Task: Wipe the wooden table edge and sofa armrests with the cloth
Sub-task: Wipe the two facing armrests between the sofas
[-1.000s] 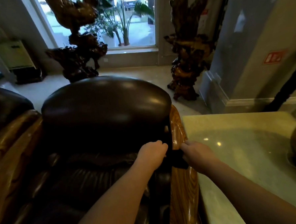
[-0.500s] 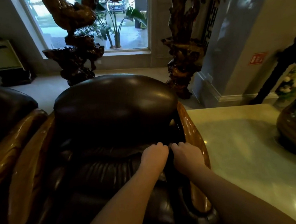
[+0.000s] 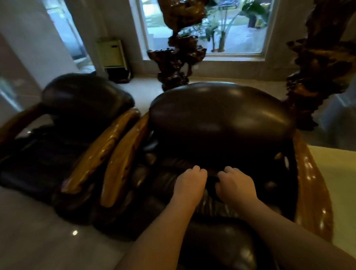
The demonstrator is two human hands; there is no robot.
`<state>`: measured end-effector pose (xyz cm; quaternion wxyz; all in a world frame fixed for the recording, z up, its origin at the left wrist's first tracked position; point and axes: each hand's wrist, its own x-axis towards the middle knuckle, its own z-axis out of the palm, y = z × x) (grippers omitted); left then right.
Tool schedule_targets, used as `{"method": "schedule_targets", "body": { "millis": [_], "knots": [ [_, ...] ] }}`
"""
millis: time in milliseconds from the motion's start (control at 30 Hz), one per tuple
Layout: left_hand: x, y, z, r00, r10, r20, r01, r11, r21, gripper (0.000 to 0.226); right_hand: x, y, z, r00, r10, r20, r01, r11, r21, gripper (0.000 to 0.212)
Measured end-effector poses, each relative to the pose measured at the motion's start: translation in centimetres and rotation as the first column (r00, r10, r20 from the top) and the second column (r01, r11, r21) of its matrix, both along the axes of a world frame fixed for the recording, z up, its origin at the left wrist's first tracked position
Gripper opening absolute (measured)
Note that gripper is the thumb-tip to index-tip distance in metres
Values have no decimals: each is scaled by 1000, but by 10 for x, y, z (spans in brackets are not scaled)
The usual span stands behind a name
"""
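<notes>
Both hands held a dark cloth over the armchair seat

The left hand (image 3: 189, 182) and right hand (image 3: 235, 182) had fingers curled around the cloth (image 3: 211, 179), stretched between them above the leather seat, apparently to refold it; the wooden armrests (image 3: 122, 158) waited on either side.

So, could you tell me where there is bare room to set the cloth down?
The pale table top, right of the right wooden armrest, shows bare. Crowded: both hands, left hand and right hand, bunch the dark cloth over the leather seat.
</notes>
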<state>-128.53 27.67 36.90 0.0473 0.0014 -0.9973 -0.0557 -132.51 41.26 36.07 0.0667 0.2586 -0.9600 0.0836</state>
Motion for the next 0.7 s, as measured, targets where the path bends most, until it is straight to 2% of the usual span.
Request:
{"method": "schedule_targets", "body": {
  "millis": [167,333,467,700],
  "knots": [
    [33,-58,1,986,165,-1,-165,986,24,26,19,-66,-2,993,121,10,-121,993,13,15],
    [64,-130,-2,968,249,-27,-244,962,118,23,37,-147,2,985,168,-34,-168,986,15,31],
    [88,-203,-5,966,249,-62,-239,961,140,23,57,-218,1,985,167,-43,-165,985,52,25],
    [133,-324,-3,973,191,-132,-173,976,135,30,103,-335,0,993,118,-19,-119,993,-24,27]
  ]
}}
